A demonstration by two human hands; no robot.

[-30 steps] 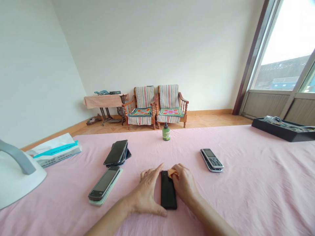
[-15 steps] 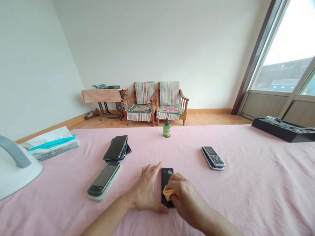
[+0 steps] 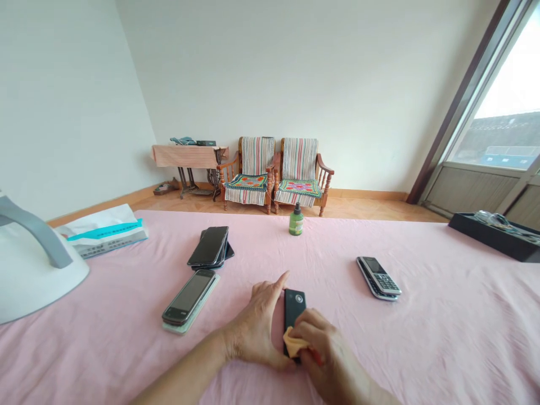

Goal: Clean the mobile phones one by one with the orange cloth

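A black mobile phone lies back up on the pink cloth, its round camera lens at the far end. My left hand spans its left side, forefinger at the far end and thumb at the near end, gripping it in place. Pinched in my right hand is a small yellow-orange cloth, pressed on the lower part of the phone's back. Something red shows beside those fingers, too little of it to name. The phone's near right part is hidden by my right hand.
Left are a stack of smartphones, another phone pair, a tissue pack and a white appliance with a grey handle. A green spray bottle stands ahead. Right are keypad phones and a black box of cables.
My right hand has slid the cloth slightly toward the near end of the phone. My left hand keeps its grip. The whole view has shifted a little, with things appearing farther right.
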